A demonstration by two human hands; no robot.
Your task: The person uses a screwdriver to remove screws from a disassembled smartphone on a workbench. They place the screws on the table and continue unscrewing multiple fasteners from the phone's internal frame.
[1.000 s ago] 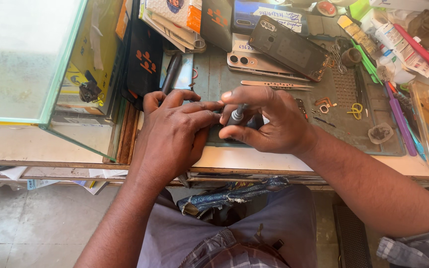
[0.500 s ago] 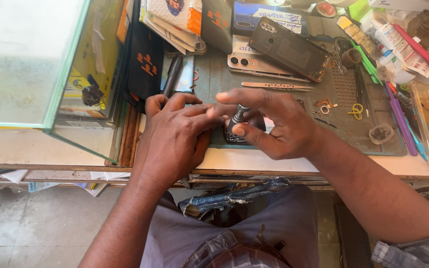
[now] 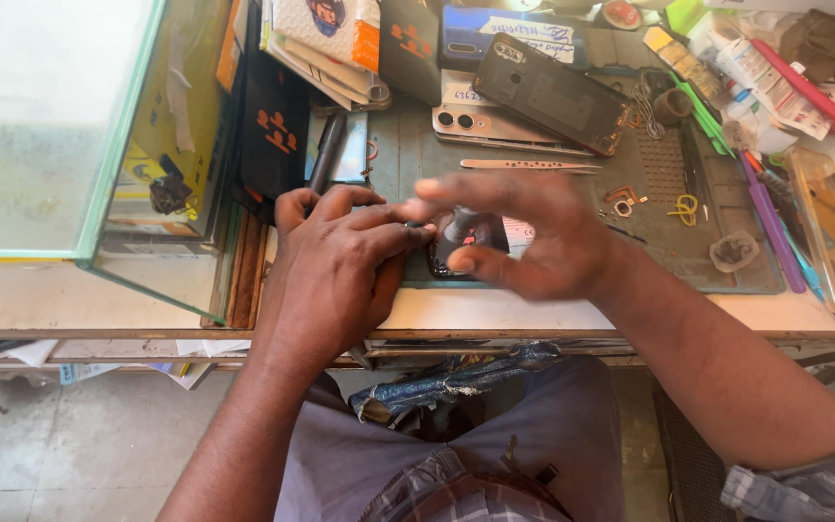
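Left hand (image 3: pixel 335 261) pressed flat, fingers together, on a small dark opened phone (image 3: pixel 466 242) lying on the grey-green mat-covered surface (image 3: pixel 669 242); right hand (image 3: pixel 524 232), fingers spread, pinches a dark cylindrical tool (image 3: pixel 456 227) above it.

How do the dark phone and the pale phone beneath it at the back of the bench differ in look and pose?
The dark phone has a black back and lies slanted on top; the pale phone has a light, silvery back and lies level underneath, partly covered. The dark phone's cameras sit in a small strip at its upper left corner; the pale phone shows two round lenses at its left end. Both lie back up, beyond the tweezers, untouched by either hand.
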